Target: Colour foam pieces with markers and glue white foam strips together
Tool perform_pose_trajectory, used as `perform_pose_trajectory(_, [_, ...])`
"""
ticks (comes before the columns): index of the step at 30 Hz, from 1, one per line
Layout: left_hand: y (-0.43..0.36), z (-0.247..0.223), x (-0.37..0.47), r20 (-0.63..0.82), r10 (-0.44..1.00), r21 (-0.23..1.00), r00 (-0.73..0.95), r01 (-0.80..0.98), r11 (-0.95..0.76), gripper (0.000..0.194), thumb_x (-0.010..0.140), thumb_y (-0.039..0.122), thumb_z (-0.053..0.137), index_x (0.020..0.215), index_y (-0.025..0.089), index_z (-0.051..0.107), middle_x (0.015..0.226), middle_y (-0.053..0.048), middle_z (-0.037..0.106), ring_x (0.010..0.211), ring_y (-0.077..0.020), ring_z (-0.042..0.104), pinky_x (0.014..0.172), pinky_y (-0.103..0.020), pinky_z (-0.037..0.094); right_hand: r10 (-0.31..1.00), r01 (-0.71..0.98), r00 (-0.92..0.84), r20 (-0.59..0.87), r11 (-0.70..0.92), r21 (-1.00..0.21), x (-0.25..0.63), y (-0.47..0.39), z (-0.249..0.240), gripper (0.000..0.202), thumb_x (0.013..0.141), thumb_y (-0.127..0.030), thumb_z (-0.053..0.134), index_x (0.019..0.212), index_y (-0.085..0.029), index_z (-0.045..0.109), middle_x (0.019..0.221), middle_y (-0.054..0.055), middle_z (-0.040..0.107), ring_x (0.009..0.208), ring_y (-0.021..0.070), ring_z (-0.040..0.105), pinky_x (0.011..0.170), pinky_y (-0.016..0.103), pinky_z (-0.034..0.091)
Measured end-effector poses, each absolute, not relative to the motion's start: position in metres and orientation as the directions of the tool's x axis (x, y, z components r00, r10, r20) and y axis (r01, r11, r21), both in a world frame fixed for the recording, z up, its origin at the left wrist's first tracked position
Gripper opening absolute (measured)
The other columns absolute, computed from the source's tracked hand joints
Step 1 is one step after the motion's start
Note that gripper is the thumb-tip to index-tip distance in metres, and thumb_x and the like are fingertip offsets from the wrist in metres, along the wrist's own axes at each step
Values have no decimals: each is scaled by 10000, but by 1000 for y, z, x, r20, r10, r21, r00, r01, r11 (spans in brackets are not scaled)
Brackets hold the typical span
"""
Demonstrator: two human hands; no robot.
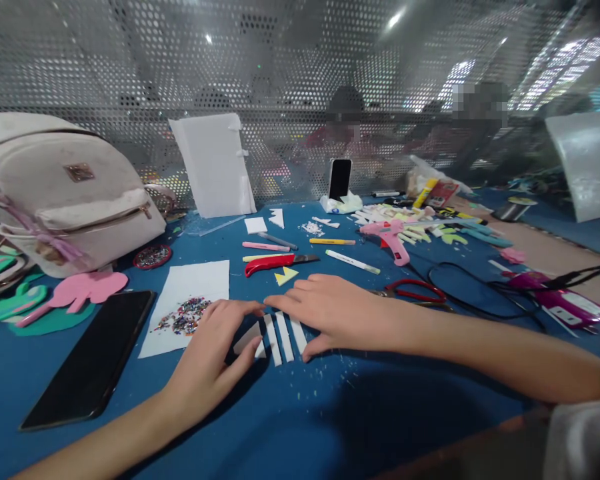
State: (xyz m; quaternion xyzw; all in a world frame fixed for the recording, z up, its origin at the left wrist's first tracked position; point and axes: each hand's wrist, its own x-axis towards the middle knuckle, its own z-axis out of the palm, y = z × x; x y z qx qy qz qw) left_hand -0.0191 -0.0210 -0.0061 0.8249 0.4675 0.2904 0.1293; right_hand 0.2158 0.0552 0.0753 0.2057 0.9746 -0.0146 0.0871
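Bits of many colours (183, 317) lie left of the red knife (270, 265) on a white sheet (207, 275), probably to stop them scattering; nearer the wearer than the knife, the left hand (213, 340), thumb and forefinger parted, and the right hand (347, 310), fingers spread, flank white strips (273, 341), apparently to line them up. Below the knife, the left hand hides some bits, the right covers part of the rightmost strip, and whether any fingertip presses down I cannot tell.
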Motion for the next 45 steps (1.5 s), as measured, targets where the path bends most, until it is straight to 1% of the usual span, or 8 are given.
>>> perform_pose_trajectory(13, [-22,-5,-18,365,852,487,377,702,-519,280,1028,252,442,1303,305,450,1267,-33,624,1173,-245,578,1025,-436,407,431,441,-897,-101,889,-123,233,64,69,887,824,-499,792,1530,-146,387,1383,179,600,1212,323,590,941,415,484])
perform_pose_trajectory(16, [-22,-5,-18,356,856,493,376,702,-514,290,1034,247,432,1317,309,438,1282,-38,615,1198,-246,566,1042,-443,391,518,520,-854,-47,851,-75,244,78,74,886,806,-512,802,1519,-156,417,1403,183,589,1207,337,596,946,424,487])
perform_pose_trajectory(20, [-22,-5,-18,349,857,501,380,697,-513,304,1034,237,428,1328,318,430,1287,-36,612,1202,-243,561,1045,-445,386,664,665,-742,-97,747,30,264,93,69,823,801,-438,809,1490,-155,460,1318,187,642,1126,362,639,856,431,517])
perform_pose_trajectory(26, [-21,-8,-19,353,853,503,385,690,-520,312,1035,234,419,1333,326,420,1296,-35,606,1204,-239,557,1058,-458,376,680,687,-724,-114,726,-35,277,96,58,761,814,-471,780,1455,-176,495,1398,159,607,1212,359,615,871,428,528])
perform_pose_trajectory(30, [-21,-8,-20,361,851,501,381,690,-522,307,1034,233,410,1328,320,428,1293,-41,611,1201,-247,562,1051,-461,387,649,650,-757,-74,760,11,273,82,65,822,775,-454,824,1462,-170,474,1324,160,649,1132,344,647,814,396,518])
perform_pose_trajectory(33, [-21,-7,-19,364,852,501,378,691,-521,300,1036,249,415,1327,317,435,1291,-39,619,1201,-251,567,1039,-447,403,590,572,-797,-130,806,154,269,62,70,961,700,-314,897,1512,-148,411,1122,134,719,983,321,676,776,379,478])
perform_pose_trajectory(36, [-21,-5,-18,363,853,501,374,694,-517,294,1042,263,415,1330,315,440,1292,-39,623,1204,-249,570,1030,-433,412,508,468,-840,-189,855,223,263,46,73,947,723,-191,851,1536,-108,373,998,121,731,922,302,664,771,378,433])
perform_pose_trajectory(45, [-22,-4,-17,375,851,494,369,697,-520,285,1037,276,417,1314,284,482,1271,-69,648,1172,-265,600,1009,-447,445,450,381,-821,-351,890,250,228,38,93,822,808,-240,811,1507,-113,398,941,112,734,881,269,658,717,337,358])
